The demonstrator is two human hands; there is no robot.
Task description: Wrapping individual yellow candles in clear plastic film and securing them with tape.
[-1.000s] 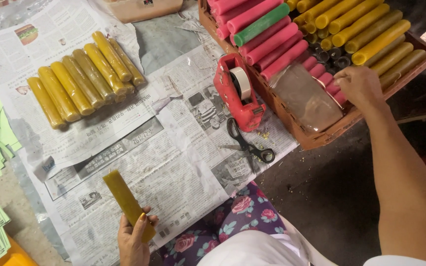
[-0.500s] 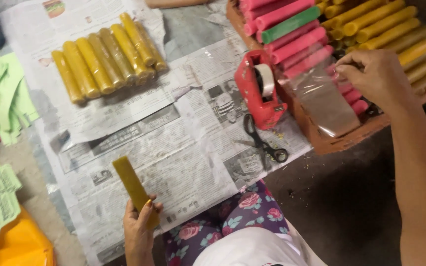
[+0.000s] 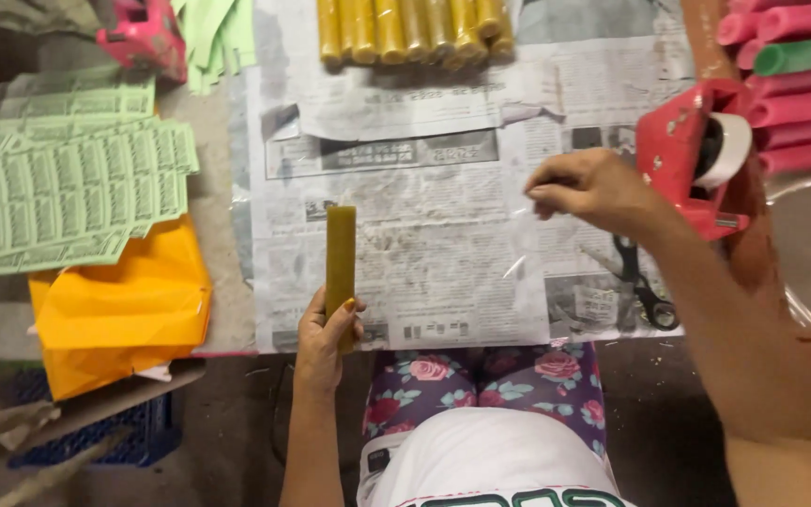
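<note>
My left hand is wrapped around the bottom end of a dull yellow candle, fingers closed on it, thumb pressing from the right side, and the candle stands up and away from me over the newspaper, its long axis running straight from my lap toward the far edge of the sheet. Over on the other side, my right hand is pinched shut on a thin clear sheet of wrapping film; I think the film hangs down and to the left from my fingertips, though it is so transparent I can only pick out a few glints along its edge. So the candle lies to the left of that film, a little nearer to me, parallel with its left border as far as I can judge, and the two are near but not touching. My left hand has the candle; my right is the one nearer the red tape dispenser and the black scissors lying just below it on the paper. Farther off, a row of finished yellow candles lies side by side at the top of the newspaper, pink foam-like rolls stack up at the right, green printed label sheets sit at the left above an orange bag.
</note>
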